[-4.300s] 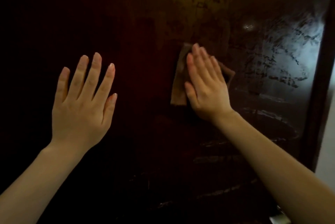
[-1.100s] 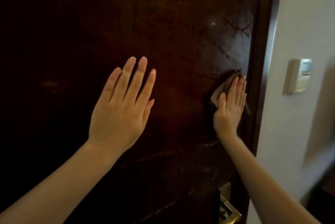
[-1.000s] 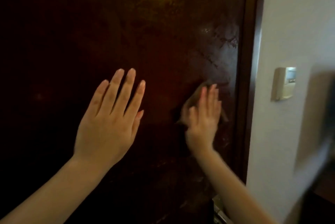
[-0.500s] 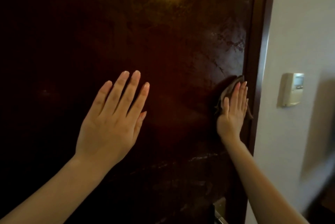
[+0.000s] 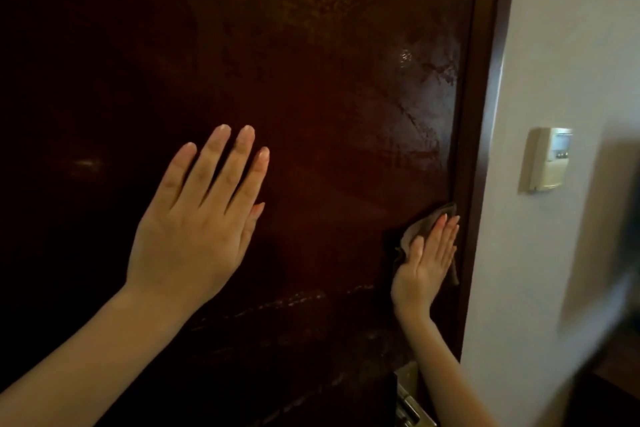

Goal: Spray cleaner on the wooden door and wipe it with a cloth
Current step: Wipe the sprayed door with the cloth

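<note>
Both palms on the wooden door (image 5: 329, 80), our right hand (image 5: 424, 265) presses the cloth (image 5: 420, 224) at the door's right edge, fingers (image 5: 437, 236) straight and together, our left hand (image 5: 197, 229) lightly splayed mid-door; wet streaks (image 5: 294, 302) lower down suggest the wiping is unfinished.

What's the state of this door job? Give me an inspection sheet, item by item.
Surface: wooden door, dark and glossy, streaky sheen toward its right side.
Job's things: cloth against the door by its right edge; no spray bottle seen.
Clutter: nothing seen.
Grips: left grip flat, fingers straight, holding nothing; right grip presses the cloth with straight fingers.
Cables: nothing seen.
Surroundings: door frame; pale wall with a small control panel; metal door hardware at the bottom.
</note>
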`<action>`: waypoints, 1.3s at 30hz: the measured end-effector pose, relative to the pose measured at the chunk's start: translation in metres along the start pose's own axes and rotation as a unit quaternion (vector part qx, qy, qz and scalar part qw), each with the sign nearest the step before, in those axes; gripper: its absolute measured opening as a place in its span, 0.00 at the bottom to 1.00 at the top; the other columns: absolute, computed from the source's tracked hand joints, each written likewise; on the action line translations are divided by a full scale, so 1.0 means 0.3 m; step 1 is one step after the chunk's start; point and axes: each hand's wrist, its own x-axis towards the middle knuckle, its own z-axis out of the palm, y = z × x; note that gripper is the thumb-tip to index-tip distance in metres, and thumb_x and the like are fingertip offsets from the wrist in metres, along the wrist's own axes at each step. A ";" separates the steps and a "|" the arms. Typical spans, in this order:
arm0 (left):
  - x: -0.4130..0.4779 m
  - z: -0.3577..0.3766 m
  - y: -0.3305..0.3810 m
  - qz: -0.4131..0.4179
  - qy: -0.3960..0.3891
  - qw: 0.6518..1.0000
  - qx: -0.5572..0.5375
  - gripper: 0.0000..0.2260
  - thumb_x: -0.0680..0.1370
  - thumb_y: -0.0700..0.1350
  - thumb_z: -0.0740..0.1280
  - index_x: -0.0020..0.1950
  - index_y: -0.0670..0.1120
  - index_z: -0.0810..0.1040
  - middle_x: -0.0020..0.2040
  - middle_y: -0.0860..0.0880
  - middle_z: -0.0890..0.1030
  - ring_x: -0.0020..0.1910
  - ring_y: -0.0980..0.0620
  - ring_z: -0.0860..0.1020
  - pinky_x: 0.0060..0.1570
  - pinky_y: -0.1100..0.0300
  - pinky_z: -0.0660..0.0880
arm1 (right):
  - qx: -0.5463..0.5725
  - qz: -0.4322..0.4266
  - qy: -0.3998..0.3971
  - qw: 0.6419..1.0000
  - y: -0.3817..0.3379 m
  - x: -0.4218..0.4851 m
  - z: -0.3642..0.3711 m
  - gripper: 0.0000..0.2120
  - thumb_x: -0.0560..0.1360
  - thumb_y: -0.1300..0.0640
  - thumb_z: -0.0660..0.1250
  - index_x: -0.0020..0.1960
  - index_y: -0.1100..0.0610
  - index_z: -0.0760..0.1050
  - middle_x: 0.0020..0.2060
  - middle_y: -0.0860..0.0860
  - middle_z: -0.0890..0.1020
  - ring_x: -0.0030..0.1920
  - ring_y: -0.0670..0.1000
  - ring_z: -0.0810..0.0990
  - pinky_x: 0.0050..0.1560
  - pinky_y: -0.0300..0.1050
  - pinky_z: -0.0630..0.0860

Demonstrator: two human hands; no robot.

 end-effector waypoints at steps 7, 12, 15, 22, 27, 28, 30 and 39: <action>0.004 -0.004 0.004 -0.004 0.004 1.000 0.003 0.24 0.82 0.49 0.50 0.75 0.40 0.55 0.75 0.39 0.54 0.75 0.41 0.50 0.73 0.47 0.46 | 0.006 0.024 -0.029 0.999 0.009 -0.198 0.013 0.26 0.77 0.45 0.40 0.73 0.51 0.43 0.74 0.47 0.45 0.75 0.44 0.41 0.73 0.41 0.37; -0.001 0.000 0.003 -0.004 0.013 1.000 0.003 0.24 0.82 0.49 0.50 0.75 0.39 0.55 0.76 0.39 0.54 0.75 0.41 0.51 0.73 0.47 0.47 | 0.016 -0.015 -0.018 1.000 -0.183 -0.146 0.044 0.27 0.77 0.43 0.41 0.73 0.52 0.41 0.74 0.48 0.43 0.74 0.45 0.39 0.72 0.40 0.35; -0.001 0.009 0.002 -0.001 0.017 1.000 0.001 0.24 0.82 0.49 0.50 0.75 0.39 0.55 0.76 0.39 0.54 0.75 0.41 0.51 0.73 0.47 0.47 | -0.011 -0.095 -0.004 0.995 -0.249 -0.110 0.065 0.27 0.80 0.44 0.43 0.74 0.56 0.45 0.74 0.52 0.46 0.74 0.45 0.40 0.72 0.41 0.36; -0.004 0.008 0.003 -0.002 0.023 1.000 -0.001 0.24 0.82 0.49 0.50 0.76 0.40 0.54 0.76 0.39 0.54 0.75 0.42 0.50 0.72 0.47 0.47 | -0.035 -0.121 -0.005 0.992 -0.162 -0.271 0.063 0.26 0.81 0.43 0.41 0.76 0.52 0.46 0.76 0.50 0.48 0.75 0.49 0.45 0.74 0.48 0.43; -0.009 0.009 0.004 -0.006 0.017 1.000 -0.006 0.24 0.82 0.49 0.50 0.76 0.40 0.54 0.76 0.39 0.54 0.75 0.42 0.50 0.72 0.48 0.46 | -0.040 -0.130 -0.026 0.990 -0.138 -0.428 0.073 0.26 0.81 0.44 0.41 0.76 0.51 0.43 0.76 0.48 0.44 0.75 0.52 0.46 0.74 0.49 0.42; -0.011 0.009 0.003 -0.008 0.019 1.000 -0.006 0.24 0.82 0.49 0.50 0.76 0.40 0.54 0.76 0.39 0.54 0.75 0.42 0.51 0.72 0.48 0.46 | -0.036 -0.125 -0.021 0.991 -0.156 -0.425 0.074 0.26 0.81 0.44 0.41 0.76 0.51 0.43 0.76 0.47 0.44 0.75 0.52 0.46 0.74 0.49 0.42; -0.009 0.007 0.002 -0.007 0.021 1.000 -0.005 0.24 0.82 0.49 0.50 0.76 0.40 0.54 0.76 0.40 0.54 0.75 0.42 0.51 0.72 0.48 0.45 | -0.036 -0.139 -0.015 0.990 -0.215 -0.385 0.078 0.26 0.81 0.44 0.41 0.76 0.51 0.42 0.76 0.48 0.43 0.76 0.52 0.45 0.74 0.49 0.42; -0.007 0.021 0.000 0.000 0.034 0.999 -0.002 0.23 0.82 0.49 0.49 0.76 0.40 0.54 0.76 0.40 0.54 0.75 0.43 0.52 0.72 0.48 0.48 | -0.032 -0.191 0.011 0.981 -0.365 -0.258 0.095 0.26 0.78 0.50 0.50 0.74 0.58 0.52 0.73 0.57 0.54 0.75 0.54 0.50 0.74 0.52 0.47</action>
